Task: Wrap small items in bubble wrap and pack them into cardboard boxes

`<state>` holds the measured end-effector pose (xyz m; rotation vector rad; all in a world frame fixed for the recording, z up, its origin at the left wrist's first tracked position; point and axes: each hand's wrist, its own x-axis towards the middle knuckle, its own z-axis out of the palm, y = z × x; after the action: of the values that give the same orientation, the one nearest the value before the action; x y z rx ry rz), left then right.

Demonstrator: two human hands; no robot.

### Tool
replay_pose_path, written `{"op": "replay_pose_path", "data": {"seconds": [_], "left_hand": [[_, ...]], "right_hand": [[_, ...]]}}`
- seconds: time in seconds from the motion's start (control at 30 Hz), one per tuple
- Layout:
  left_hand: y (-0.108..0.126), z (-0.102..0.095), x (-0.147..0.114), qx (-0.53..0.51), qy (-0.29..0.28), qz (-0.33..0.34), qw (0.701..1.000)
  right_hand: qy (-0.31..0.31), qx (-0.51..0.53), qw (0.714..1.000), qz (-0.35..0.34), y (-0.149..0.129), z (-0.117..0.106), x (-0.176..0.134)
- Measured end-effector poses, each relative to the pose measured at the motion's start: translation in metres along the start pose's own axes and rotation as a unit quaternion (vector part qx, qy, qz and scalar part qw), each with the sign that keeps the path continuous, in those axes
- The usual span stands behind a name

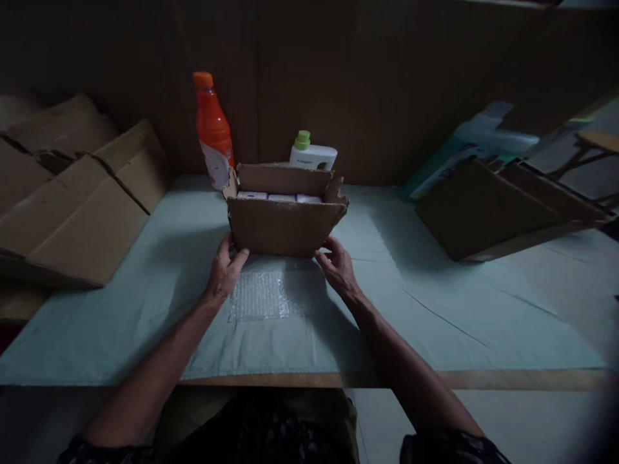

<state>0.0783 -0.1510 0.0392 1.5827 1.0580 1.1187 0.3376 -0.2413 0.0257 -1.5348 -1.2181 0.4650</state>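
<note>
An open cardboard box (280,227) sits upright in the middle of the table, with several white and purple packs (282,198) showing at its top. My left hand (226,270) grips the box's lower left corner, its thumb on the front face. On the opposite lower corner, my right hand (338,265) holds it the same way. Fingertips behind the corners are partly hidden. Just in front of the box, between my wrists, lies a flat sheet of bubble wrap (275,295).
Behind the box stand a red-orange bottle (213,129) and a white bottle with a green cap (312,154). Larger cardboard boxes (91,212) are at left. At right are another open carton (488,212) and a teal bottle (445,158). A pale cloth (435,309) covers the table.
</note>
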Motion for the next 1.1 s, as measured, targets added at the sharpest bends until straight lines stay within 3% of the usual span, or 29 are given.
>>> {"op": "replay_pose_path", "data": {"seconds": [0.57, 0.7, 0.77, 0.83, 0.93, 1.03, 1.1], "left_hand": [[-0.005, 0.000, 0.006, 0.010, -0.019, 0.016, 1.000], [-0.009, -0.019, -0.009, 0.064, 0.002, -0.001, 0.998], [-0.006, -0.026, -0.025, 0.128, 0.000, 0.037, 0.991], [0.002, -0.024, -0.043, 0.190, -0.036, 0.103, 0.976], [0.013, -0.005, -0.064, 0.247, -0.138, 0.176, 0.943], [0.012, 0.009, -0.075, 0.317, -0.237, 0.168, 0.903], [0.004, 0.003, -0.079, 0.392, -0.267, 0.154, 0.867]], "right_hand": [[-0.033, 0.068, 0.997, 0.005, 0.001, 0.005, 0.004], [0.002, -0.007, 1.000, 0.020, -0.002, -0.016, -0.011], [0.014, -0.070, 0.997, -0.004, -0.006, -0.021, -0.026], [-0.011, -0.116, 0.991, -0.060, -0.013, -0.012, -0.041], [-0.116, -0.163, 0.970, -0.138, -0.028, 0.028, -0.058], [-0.229, -0.215, 0.935, -0.165, -0.040, 0.066, -0.064], [-0.255, -0.269, 0.915, -0.157, -0.040, 0.068, -0.069]]}}
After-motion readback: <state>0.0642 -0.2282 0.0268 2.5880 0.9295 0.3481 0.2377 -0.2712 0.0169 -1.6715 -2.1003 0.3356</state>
